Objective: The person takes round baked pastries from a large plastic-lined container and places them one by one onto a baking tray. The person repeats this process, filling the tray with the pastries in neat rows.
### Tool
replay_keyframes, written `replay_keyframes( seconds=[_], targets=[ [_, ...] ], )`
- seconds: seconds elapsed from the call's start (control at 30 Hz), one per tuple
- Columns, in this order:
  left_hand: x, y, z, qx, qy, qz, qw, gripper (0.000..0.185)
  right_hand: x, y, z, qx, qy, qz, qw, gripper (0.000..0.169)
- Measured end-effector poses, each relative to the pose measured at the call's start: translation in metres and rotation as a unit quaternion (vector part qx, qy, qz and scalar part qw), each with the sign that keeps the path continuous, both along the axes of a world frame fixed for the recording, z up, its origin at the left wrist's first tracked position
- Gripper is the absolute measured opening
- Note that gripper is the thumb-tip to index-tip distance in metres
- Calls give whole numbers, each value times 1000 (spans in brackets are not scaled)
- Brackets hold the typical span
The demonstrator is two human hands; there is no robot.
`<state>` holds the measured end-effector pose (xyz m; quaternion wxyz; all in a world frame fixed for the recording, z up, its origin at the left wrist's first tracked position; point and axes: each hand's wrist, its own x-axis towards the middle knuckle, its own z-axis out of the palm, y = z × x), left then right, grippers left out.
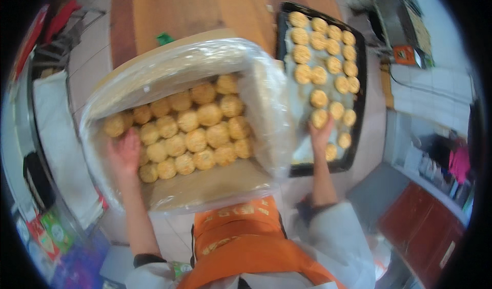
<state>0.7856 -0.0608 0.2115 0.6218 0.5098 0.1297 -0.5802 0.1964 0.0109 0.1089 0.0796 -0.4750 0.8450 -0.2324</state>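
A cardboard box lined with a clear plastic bag [265, 108] stands before me, with rows of round golden pastries [196, 140] inside. Down in its left side, my left hand [125, 148] is at a pastry [114, 125] near the corner; the fingers are partly hidden, so I cannot tell whether they grip it. To the right lies a black baking tray [360, 97] lined with pale paper and holding several loose pastries. Over that tray my right hand [322, 130] has its thumb and fingers around one round pastry [319, 118].
Beyond the box stretches a wooden table [177, 8] with a green scrap [165, 39] on it. A white-covered surface [61, 143] runs along the left. At the lower right stands a dark red cabinet or box [421, 216]. My orange apron [238, 239] is close to the box's near edge.
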Motion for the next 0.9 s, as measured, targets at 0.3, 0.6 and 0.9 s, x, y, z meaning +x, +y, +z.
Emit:
replay_keyframes(
  seconds=[0.3, 0.6, 0.9],
  targets=[
    [-67, 36, 18, -3, -83, -72, 994, 25, 104, -4, 207, -125, -49, 115, 984, 68],
    [-63, 69, 23, 125, 97, -24, 987, 38, 360, -62, 157, 27, -235, 557, 796, 72],
    [-65, 43, 18, 69, 91, 90, 989, 40, 458, -73, 92, 70, -399, 447, 797, 73]
  ],
)
